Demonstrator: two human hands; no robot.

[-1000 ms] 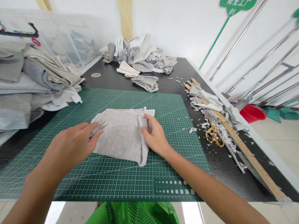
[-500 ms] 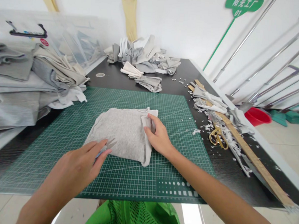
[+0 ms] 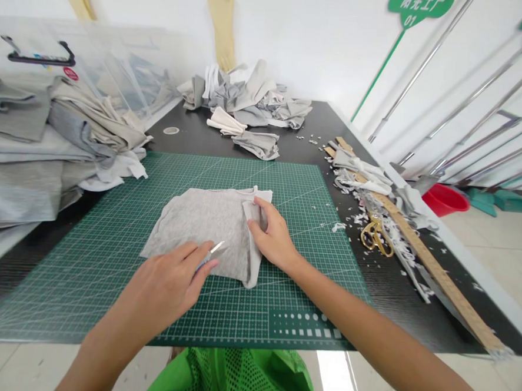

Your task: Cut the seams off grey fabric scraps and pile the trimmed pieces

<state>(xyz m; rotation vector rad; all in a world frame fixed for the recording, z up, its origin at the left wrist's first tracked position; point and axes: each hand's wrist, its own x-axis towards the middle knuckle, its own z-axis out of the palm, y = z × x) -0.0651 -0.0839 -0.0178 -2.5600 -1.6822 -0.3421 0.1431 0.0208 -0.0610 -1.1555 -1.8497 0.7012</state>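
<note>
A light grey piece of knit fabric (image 3: 197, 218) lies on the green cutting mat (image 3: 288, 182), its right edge folded up. My right hand (image 3: 273, 234) pinches that folded edge between thumb and fingers. Between the thumb and fingers of my left hand (image 3: 169, 281) is a pair of thread snips (image 3: 213, 253), blue in the handle, most of which the fingers hide. The blades point up and right, over the lower part of the fabric, and I cannot tell whether they touch it.
Stacked grey fabric (image 3: 33, 164) stands at left before a clear plastic box (image 3: 131, 64). More cut pieces (image 3: 253, 95) and a tape ring (image 3: 171, 130) lie at the back. Along the right are gold-handled scissors (image 3: 376, 237), a wooden ruler (image 3: 434, 262) and scraps (image 3: 363, 178).
My left hand has moved right with the snips, whose blades now look closer together. The right hand keeps its hold on the fabric's edge. The whole view has shifted slightly.
</note>
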